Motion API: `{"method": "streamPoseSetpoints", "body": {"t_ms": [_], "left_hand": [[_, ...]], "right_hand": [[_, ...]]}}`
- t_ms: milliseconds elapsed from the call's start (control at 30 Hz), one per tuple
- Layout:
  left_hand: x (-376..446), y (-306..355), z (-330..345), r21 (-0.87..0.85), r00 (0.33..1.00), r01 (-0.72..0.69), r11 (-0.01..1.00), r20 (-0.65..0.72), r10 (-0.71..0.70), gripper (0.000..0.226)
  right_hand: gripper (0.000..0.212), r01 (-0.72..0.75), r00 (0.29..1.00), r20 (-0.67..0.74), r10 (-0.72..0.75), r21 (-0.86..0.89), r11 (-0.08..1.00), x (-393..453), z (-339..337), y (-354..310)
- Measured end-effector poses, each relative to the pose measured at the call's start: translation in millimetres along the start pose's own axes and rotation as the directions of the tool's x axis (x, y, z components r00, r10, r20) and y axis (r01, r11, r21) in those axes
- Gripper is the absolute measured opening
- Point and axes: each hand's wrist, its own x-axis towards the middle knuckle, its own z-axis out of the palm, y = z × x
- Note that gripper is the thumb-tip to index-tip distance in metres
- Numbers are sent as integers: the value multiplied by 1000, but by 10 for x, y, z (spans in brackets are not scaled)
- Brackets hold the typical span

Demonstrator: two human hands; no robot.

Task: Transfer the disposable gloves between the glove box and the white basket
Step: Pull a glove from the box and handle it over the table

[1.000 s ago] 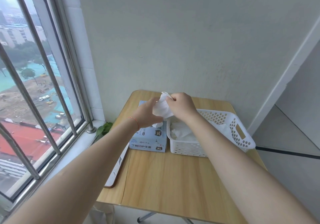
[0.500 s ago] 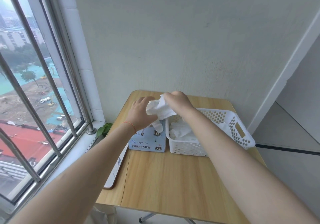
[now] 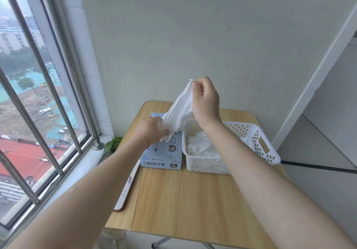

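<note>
Right hand: my right hand (image 3: 205, 99) is up high above the table, thumb and fingertips pinching the top edge of a white glove (image 3: 178, 113).
Left hand: my left hand (image 3: 153, 131) is low over the glove box (image 3: 164, 155), fingers curled round the glove's lower end, right at the box top.
Glove: it's stretched on a slant between my two hands, upper end near the wall, lower end at the box.
Glove box: blue, flat on the wooden table (image 3: 183, 200), just left of the white basket (image 3: 251, 136) and nearly touching it.
Basket: more crumpled white gloves (image 3: 201, 148) are lying in it.
Step in hand: I'd say one glove is mid-transfer, but whether it's coming out of the box or going in I can't tell from here.
Next move: if it's basket-bound, my left hand lets go and my right carries it over the rim; if box-bound, my left feeds the lower end into the opening. Thin stuff, so go gently or it'll snag.
</note>
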Motion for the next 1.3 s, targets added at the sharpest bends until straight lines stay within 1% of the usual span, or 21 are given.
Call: {"method": "streamPoseSetpoints", "body": {"t_ms": [133,233,300,367,400,433,500,533,567,700,767,800,900,933,967,1033,1067,1167,1200,1267,1300], "left_hand": [[-5,-14,-32,59,999,24,998,31,-26,47],[-28,20,-79,-63,998,27,998,61,-24,69],[-39,35,-123,-168,999,-32,985,-22,29,71],[-75,121,-223,-324,987,-139,936,-127,103,63],[-94,182,-283,-413,983,-172,894,-138,125,58],[-138,277,-355,-492,983,-179,852,-115,140,51],[-192,444,-476,-570,986,-159,806,-49,160,29],[-206,507,-540,-593,986,-149,791,-34,160,16],[-223,561,-610,-619,986,-147,772,-31,163,9],[-240,669,-862,-716,977,-181,674,-51,209,4],[-256,724,-904,-709,978,-164,686,-25,208,7],[-262,726,-886,-679,982,-133,722,8,189,10],[-289,637,-741,-569,974,-52,821,153,167,37],[-293,591,-686,-549,970,-44,835,177,168,39],[-296,554,-637,-559,967,-35,829,191,169,35],[-301,515,-565,-614,962,-22,789,202,183,11],[-303,498,-538,-605,962,-20,796,204,179,7],[-330,411,-505,-524,970,19,852,216,112,6],[-345,380,-507,-504,967,41,863,237,92,9],[-341,277,-523,-481,959,106,871,282,39,26],[-350,256,-543,-502,959,129,855,283,22,25]], "right_hand": [[18,-42,999,-2,42,-28,999,48,-8,20],[21,-105,993,41,109,-84,991,77,-59,45],[24,-141,982,108,153,-112,984,93,-75,60],[26,-159,968,180,178,-113,981,77,-84,13],[27,-164,960,212,183,-105,981,65,-79,-23],[26,-165,953,241,182,-90,982,52,-72,-59],[24,-156,948,270,168,-67,986,24,-61,-110],[23,-152,949,269,163,-62,986,16,-63,-126],[23,-155,952,257,164,-53,986,15,-72,-133],[35,-205,962,183,201,3,979,41,-140,-134],[33,-251,958,148,244,31,967,43,-165,-123],[31,-274,954,136,267,33,961,37,-176,-118],[29,-300,945,143,294,17,954,16,-198,-100],[31,-297,944,151,293,9,955,9,-204,-99],[33,-297,943,155,293,0,955,7,-210,-96],[35,-303,940,160,302,-15,953,6,-208,-89],[36,-309,938,162,308,-18,951,4,-204,-89],[36,-327,931,168,326,-21,945,-2,-195,-88],[36,-333,928,171,331,-22,943,-1,-195,-82],[33,-350,921,176,349,-24,936,3,-185,-72],[31,-360,917,175,359,-23,933,8,-183,-70]]}}
